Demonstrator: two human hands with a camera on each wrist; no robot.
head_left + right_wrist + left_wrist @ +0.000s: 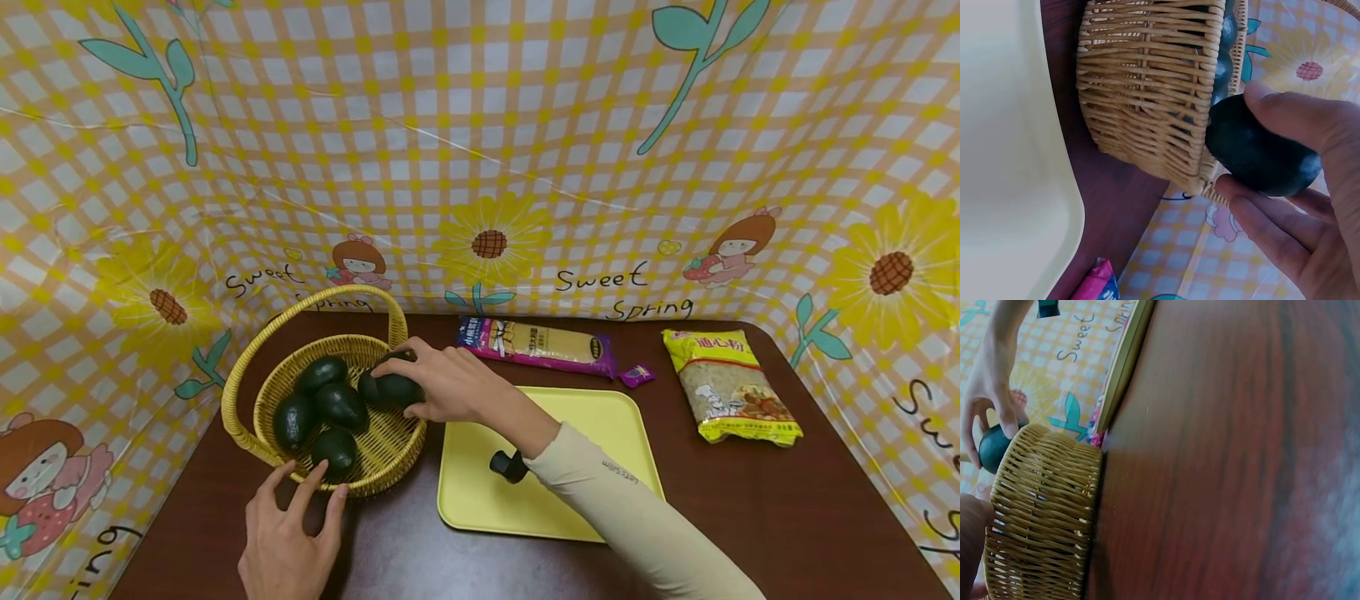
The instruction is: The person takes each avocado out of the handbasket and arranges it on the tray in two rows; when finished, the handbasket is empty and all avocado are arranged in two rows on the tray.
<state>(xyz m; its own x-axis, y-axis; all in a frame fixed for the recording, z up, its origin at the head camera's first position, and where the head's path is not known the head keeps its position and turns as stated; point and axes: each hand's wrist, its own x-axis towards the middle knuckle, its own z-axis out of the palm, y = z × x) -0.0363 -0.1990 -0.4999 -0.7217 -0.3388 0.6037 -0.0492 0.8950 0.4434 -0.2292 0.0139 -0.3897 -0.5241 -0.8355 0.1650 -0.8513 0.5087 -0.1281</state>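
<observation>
My right hand (450, 383) grips a dark green avocado (1260, 147) at the right side of a yellow wicker basket (390, 479), thumb on one side and fingers on the other. In the right wrist view this avocado overlaps the basket's rim. Several more avocados (292, 421) lie inside the basket. My left hand (288, 533) is at the basket's front, fingers spread and fingertips right at the rim, close to the nearest avocado (333, 454). The left wrist view shows the woven side and part of the left thumb (972, 531).
A pale yellow tray (480, 508) lies right of the basket, below the right forearm. A small black device (508, 467) sits by the right wrist. Behind are a purple noodle pack (555, 346) and a small purple packet (636, 376); a yellow pasta bag (735, 387) lies far right. The basket's handle (300, 312) arches up.
</observation>
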